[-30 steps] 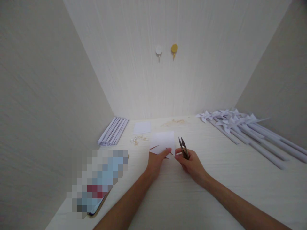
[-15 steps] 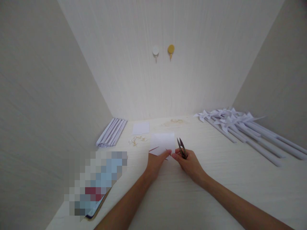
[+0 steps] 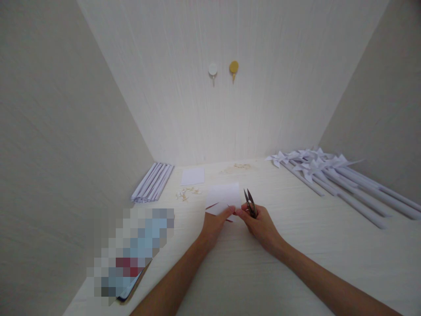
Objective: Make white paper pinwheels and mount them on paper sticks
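My left hand (image 3: pixel 213 226) grips a square sheet of white paper (image 3: pixel 223 193) from below, thumb on top near the lower right corner. Slits cut in from the paper's corners show as dark red gaps. My right hand (image 3: pixel 261 226) is closed around small dark thread snips (image 3: pixel 251 204), whose blades point up and stand apart. The right thumb and finger also pinch the lower right corner of the sheet, beside the left thumb. Most left fingers are hidden behind the paper.
A stack of white paper tubes (image 3: pixel 153 182) lies at the left, with a square sheet (image 3: pixel 193 176) and small pale bits (image 3: pixel 188 193) nearby. More bits (image 3: pixel 242 166) lie by the wall. Paper pinwheels (image 3: pixel 315 166) on sticks fill the right. A blurred phone-like device (image 3: pixel 138 254) lies front left.
The paper has tilted and shifted slightly in my hands. Both hands stay almost in place, and the snips remain in my right hand.
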Available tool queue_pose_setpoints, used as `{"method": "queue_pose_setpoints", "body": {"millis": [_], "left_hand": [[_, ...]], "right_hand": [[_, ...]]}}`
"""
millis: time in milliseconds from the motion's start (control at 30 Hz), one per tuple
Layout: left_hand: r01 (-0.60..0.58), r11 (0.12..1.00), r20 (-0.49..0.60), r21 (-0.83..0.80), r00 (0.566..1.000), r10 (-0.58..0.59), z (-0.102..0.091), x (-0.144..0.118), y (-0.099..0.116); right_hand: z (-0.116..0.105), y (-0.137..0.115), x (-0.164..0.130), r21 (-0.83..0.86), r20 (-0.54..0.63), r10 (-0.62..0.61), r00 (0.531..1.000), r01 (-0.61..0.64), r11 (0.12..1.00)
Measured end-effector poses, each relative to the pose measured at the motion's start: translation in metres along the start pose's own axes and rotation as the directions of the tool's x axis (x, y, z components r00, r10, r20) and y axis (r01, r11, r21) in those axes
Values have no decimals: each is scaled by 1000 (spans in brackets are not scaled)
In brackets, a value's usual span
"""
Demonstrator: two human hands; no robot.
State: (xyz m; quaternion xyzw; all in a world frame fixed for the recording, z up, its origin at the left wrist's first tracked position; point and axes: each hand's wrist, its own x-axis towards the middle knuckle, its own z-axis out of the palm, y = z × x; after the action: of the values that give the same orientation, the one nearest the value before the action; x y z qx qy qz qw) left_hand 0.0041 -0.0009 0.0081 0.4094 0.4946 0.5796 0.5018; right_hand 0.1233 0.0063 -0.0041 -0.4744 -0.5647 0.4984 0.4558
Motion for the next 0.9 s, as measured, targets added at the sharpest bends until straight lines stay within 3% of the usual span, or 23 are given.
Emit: {"method": "queue_pose_setpoints", "body": {"millis": [200, 333, 500, 567, 700, 900], "left_hand": [[0, 999, 29, 52, 1000, -2, 1, -2, 3], [-14, 1000, -10, 24, 1000, 14, 1, 0, -1], [-62, 990, -128, -129, 991, 46, -5, 9, -4], [-72, 974, -173, -215, 984, 35, -7, 12, -3], [-68, 946, -179, -316, 984, 12, -9, 14, 1], [-45, 955, -100, -294, 995, 16, -5, 9, 1]], "right_hand": [[-2, -2, -2, -3, 11, -15, 1000, 15, 1000], [-2, -2, -2, 29, 31, -25, 999, 25, 999], [0, -6, -7, 276, 216, 27, 976, -87, 957], [2, -7, -10, 302, 299, 58, 952, -153, 941], [6, -4, -12, 135, 384, 76, 920, -137, 981], [7, 2, -10, -58, 286, 6, 958, 11, 998]]}}
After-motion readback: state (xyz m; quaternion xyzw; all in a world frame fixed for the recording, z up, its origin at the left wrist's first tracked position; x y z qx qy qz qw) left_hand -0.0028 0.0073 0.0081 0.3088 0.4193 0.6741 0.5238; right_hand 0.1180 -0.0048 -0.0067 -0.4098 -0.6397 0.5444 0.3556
